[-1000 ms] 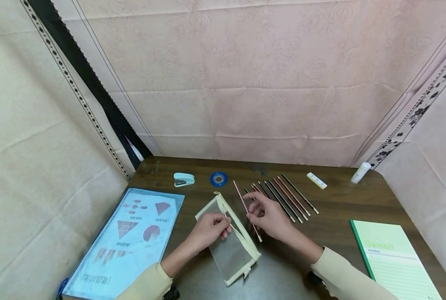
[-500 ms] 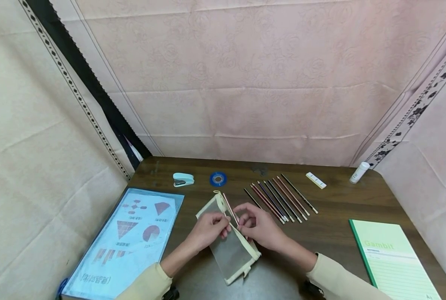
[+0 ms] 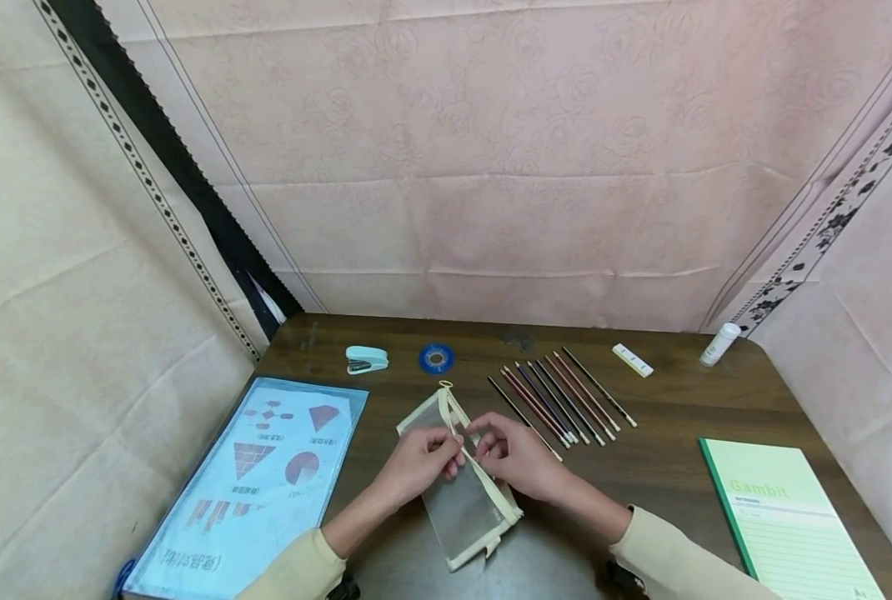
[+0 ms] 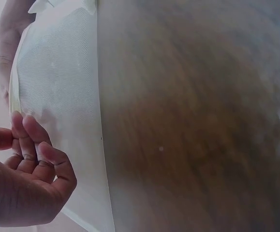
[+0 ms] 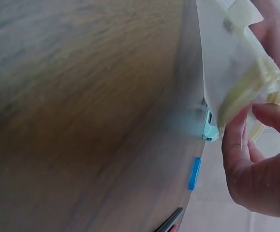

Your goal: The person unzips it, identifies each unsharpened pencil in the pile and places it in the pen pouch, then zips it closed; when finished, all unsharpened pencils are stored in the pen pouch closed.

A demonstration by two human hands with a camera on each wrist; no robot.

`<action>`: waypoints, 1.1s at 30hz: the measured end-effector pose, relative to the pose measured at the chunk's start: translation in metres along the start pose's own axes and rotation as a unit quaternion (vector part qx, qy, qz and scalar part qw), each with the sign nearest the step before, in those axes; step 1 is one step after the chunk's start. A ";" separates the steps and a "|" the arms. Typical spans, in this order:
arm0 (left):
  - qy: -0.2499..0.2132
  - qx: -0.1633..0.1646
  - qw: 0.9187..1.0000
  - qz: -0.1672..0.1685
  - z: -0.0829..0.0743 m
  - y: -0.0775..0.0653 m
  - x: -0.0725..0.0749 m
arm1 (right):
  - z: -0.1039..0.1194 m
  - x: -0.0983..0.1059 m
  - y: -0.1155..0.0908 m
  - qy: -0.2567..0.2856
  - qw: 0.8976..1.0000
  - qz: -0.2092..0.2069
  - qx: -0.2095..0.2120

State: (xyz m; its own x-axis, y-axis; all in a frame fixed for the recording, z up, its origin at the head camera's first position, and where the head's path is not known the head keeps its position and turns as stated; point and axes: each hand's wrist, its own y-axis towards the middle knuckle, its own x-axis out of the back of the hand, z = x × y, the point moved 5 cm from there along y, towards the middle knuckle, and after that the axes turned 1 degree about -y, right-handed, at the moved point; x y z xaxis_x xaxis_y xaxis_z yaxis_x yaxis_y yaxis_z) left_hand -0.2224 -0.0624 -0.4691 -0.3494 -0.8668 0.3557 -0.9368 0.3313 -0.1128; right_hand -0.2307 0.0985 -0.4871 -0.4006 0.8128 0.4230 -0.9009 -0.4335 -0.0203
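A mesh zip pouch [image 3: 464,512] with pale yellow trim lies slanted between my hands, its zipped side opened. My left hand [image 3: 419,458] pinches the opening's left edge between thumb and fingertips; in the left wrist view its other fingers [image 4: 57,162] curl beside the mesh. At the opposite edge is my right hand [image 3: 517,454], thumb and forefinger gripping the yellow trim [image 5: 246,92] in the right wrist view. No pencil shows between its fingers. Right of the pouch, several pencils [image 3: 566,400] lie in a slanted row, one dark pencil [image 3: 517,402] nearest the hand.
Behind the pouch sit a light blue stapler [image 3: 367,359] and a roll of blue tape [image 3: 436,358]. A blue document folder [image 3: 266,475] is at left. An eraser [image 3: 632,360], a white tube [image 3: 719,345] and a green notepad [image 3: 791,517] are at right.
My right hand has carried a reddish pencil leftward from beside the row to the pouch's opening, where the pencil has gone from sight. My left hand has stayed at the pouch's edge.
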 end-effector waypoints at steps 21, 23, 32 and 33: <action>0.004 0.008 1.000 0.005 0.023 0.007 -0.002 | -0.016 0.071 0.011 -0.234 0.964 -0.110 0.059; -0.002 0.010 1.000 0.009 0.021 0.006 -0.003 | -0.020 0.075 0.012 -0.254 0.960 -0.102 0.063; -0.003 0.008 1.000 0.009 0.025 0.006 -0.003 | -0.034 0.078 0.017 -0.330 0.940 -0.068 0.058; -0.003 0.008 1.000 0.009 0.025 0.006 -0.003 | -0.035 0.079 0.017 -0.332 0.939 -0.066 0.057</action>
State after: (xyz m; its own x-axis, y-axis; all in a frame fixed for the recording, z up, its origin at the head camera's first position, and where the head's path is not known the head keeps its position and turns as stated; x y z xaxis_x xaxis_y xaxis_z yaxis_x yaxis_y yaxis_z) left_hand -0.2276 -0.0670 -0.4940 -0.3671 -0.8628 0.3475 -0.9302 0.3416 -0.1345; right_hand -0.2831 0.1686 -0.4858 -0.0599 0.4580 0.8870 -0.8966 -0.4152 0.1539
